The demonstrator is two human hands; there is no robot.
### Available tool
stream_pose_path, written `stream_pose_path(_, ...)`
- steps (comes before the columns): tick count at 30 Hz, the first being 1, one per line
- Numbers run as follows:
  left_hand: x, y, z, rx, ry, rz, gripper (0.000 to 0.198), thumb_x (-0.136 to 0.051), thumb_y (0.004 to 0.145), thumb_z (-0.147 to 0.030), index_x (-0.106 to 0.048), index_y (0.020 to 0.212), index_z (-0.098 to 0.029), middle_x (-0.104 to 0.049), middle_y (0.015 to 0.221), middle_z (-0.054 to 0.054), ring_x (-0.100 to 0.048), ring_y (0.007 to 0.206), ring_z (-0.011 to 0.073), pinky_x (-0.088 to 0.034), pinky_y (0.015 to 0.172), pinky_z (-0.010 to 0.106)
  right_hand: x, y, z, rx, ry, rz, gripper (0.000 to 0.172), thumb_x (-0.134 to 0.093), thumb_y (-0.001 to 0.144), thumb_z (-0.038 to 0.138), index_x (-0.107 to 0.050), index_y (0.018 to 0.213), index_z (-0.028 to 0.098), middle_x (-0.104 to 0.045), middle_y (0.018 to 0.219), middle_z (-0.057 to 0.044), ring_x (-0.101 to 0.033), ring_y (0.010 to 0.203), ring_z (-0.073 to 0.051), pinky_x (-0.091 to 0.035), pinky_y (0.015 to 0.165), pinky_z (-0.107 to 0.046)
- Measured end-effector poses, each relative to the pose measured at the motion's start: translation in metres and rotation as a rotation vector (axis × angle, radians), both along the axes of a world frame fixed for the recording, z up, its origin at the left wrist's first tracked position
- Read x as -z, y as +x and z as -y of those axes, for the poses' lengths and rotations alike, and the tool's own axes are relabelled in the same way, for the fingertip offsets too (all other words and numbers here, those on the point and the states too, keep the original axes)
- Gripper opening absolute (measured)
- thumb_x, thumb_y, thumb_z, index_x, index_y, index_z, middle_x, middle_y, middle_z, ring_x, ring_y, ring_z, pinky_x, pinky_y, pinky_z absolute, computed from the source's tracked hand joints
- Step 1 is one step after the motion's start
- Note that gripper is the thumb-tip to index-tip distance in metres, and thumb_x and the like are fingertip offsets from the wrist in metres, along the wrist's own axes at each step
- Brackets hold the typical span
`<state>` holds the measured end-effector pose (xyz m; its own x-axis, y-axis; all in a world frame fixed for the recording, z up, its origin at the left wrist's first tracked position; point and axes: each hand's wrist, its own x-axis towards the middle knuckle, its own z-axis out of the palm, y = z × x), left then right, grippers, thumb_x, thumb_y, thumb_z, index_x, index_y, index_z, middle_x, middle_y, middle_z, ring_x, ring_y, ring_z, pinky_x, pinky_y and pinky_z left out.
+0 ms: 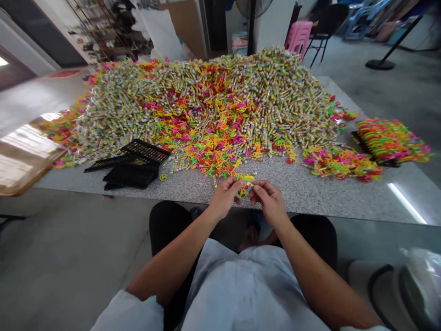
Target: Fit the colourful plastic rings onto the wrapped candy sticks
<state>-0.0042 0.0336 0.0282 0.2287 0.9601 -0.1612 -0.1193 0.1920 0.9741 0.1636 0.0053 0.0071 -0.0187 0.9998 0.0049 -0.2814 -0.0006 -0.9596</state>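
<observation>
At the table's front edge, both my hands are closed in pinches close together. Between the fingertips of my left hand [224,198] is a small green-and-orange plastic piece [243,193], partly hidden by the fingers. My right hand [269,200] pinches a small tube with a white end [249,184], which meets the plastic piece. Just beyond my fingers lies a heap of loose coloured plastic pieces [217,154], in yellow, orange, pink and green. Behind it rises a large pile of small printed tubes [282,101] mixed with more coloured pieces.
Black slotted trays [132,174] lie overlapping at the left on the speckled grey table [292,188]. To the right are a smaller heap of coloured pieces [342,162] and a filled rack [392,140]. Pink stools [298,36] and a black chair [329,25] stand behind.
</observation>
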Motion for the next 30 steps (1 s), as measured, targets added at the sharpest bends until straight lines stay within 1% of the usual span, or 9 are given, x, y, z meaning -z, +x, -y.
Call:
stream_pose_path(5, -0.002, 0.003, 0.002, 0.016, 0.042, -0.060, 0.036, -0.068, 0.087, -0.054, -0.062, 0.086, -0.018, -0.061, 0.077, 0.000, -0.058, 0.064, 0.0112, -0.049, 0.049, 0.019, 0.000, 0.001, 0.002, -0.002, -0.028, -0.004, 0.030, -0.068, 0.090, 0.049, -0.069, 0.103, 0.021, -0.069, 0.077, -0.001, -0.058, 0.056, -0.013, -0.049, 0.057, -0.028)
stream_pose_path(9, -0.003, 0.008, 0.006, -0.043, 0.068, -0.125, 0.033, -0.068, 0.087, -0.051, -0.060, 0.083, -0.019, -0.058, 0.073, -0.002, -0.055, 0.062, 0.0105, -0.050, 0.051, 0.020, -0.004, 0.004, 0.003, -0.006, -0.016, 0.109, 0.029, -0.069, 0.090, 0.047, -0.070, 0.101, 0.020, -0.067, 0.071, 0.000, -0.057, 0.054, -0.013, -0.047, 0.053, -0.027)
stream_pose_path(12, -0.001, 0.013, 0.010, -0.088, 0.067, -0.117, 0.030, -0.067, 0.088, -0.048, -0.060, 0.083, -0.019, -0.059, 0.074, -0.001, -0.056, 0.063, 0.0112, -0.050, 0.052, 0.021, -0.007, 0.008, 0.004, -0.019, -0.051, 0.140, 0.030, -0.071, 0.089, 0.047, -0.072, 0.100, 0.019, -0.064, 0.067, 0.001, -0.054, 0.050, -0.012, -0.047, 0.049, -0.026)
stream_pose_path(17, 0.010, 0.022, 0.011, -0.114, 0.007, -0.050, 0.030, -0.069, 0.086, -0.047, -0.061, 0.083, -0.019, -0.064, 0.077, 0.000, -0.062, 0.067, 0.0126, -0.051, 0.055, 0.022, -0.001, 0.011, 0.003, -0.094, -0.176, 0.003, 0.032, -0.077, 0.081, 0.047, -0.074, 0.097, 0.019, -0.057, 0.063, 0.004, -0.046, 0.046, -0.010, -0.050, 0.046, -0.027)
stream_pose_path(20, 0.014, 0.029, 0.007, -0.123, -0.057, 0.027, 0.035, -0.071, 0.085, -0.051, -0.061, 0.088, -0.018, -0.066, 0.082, 0.001, -0.065, 0.068, 0.0131, -0.055, 0.060, 0.025, 0.005, 0.009, 0.000, -0.022, -0.204, -0.075, 0.033, -0.077, 0.081, 0.047, -0.075, 0.100, 0.020, -0.057, 0.064, 0.004, -0.045, 0.047, -0.009, -0.052, 0.048, -0.027)
stream_pose_path(22, 0.014, 0.033, 0.005, -0.090, -0.111, 0.101, 0.039, -0.070, 0.085, -0.056, -0.061, 0.093, -0.019, -0.068, 0.085, 0.002, -0.067, 0.071, 0.0152, -0.058, 0.063, 0.029, 0.008, 0.008, -0.002, 0.047, -0.194, -0.105, 0.033, -0.076, 0.081, 0.046, -0.075, 0.102, 0.020, -0.058, 0.065, 0.004, -0.046, 0.048, -0.010, -0.052, 0.049, -0.027)
stream_pose_path(25, 0.011, 0.035, 0.003, 0.046, -0.159, 0.154, 0.043, -0.067, 0.087, -0.060, -0.063, 0.099, -0.019, -0.070, 0.083, 0.004, -0.068, 0.068, 0.0169, -0.058, 0.063, 0.031, 0.011, 0.007, -0.003, 0.105, -0.174, -0.146, 0.033, -0.074, 0.083, 0.046, -0.075, 0.104, 0.020, -0.056, 0.063, 0.005, -0.043, 0.047, -0.009, -0.048, 0.046, -0.026)
stream_pose_path(28, 0.012, 0.033, 0.003, 0.157, -0.169, 0.100, 0.042, -0.067, 0.088, -0.059, -0.065, 0.099, -0.019, -0.069, 0.077, 0.004, -0.066, 0.063, 0.0150, -0.054, 0.060, 0.027, 0.014, 0.007, -0.001, 0.124, -0.163, -0.159, 0.034, -0.073, 0.085, 0.046, -0.075, 0.106, 0.020, -0.053, 0.060, 0.006, -0.043, 0.047, -0.010, -0.046, 0.044, -0.025)
stream_pose_path(30, 0.015, 0.031, 0.004, 0.154, -0.148, 0.060, 0.040, -0.068, 0.087, -0.058, -0.064, 0.096, -0.019, -0.067, 0.073, 0.002, -0.064, 0.061, 0.0140, -0.052, 0.059, 0.026, 0.016, 0.009, 0.001, 0.130, -0.162, -0.132, 0.035, -0.073, 0.085, 0.047, -0.075, 0.108, 0.021, -0.053, 0.059, 0.006, -0.044, 0.047, -0.010, -0.046, 0.045, -0.026)
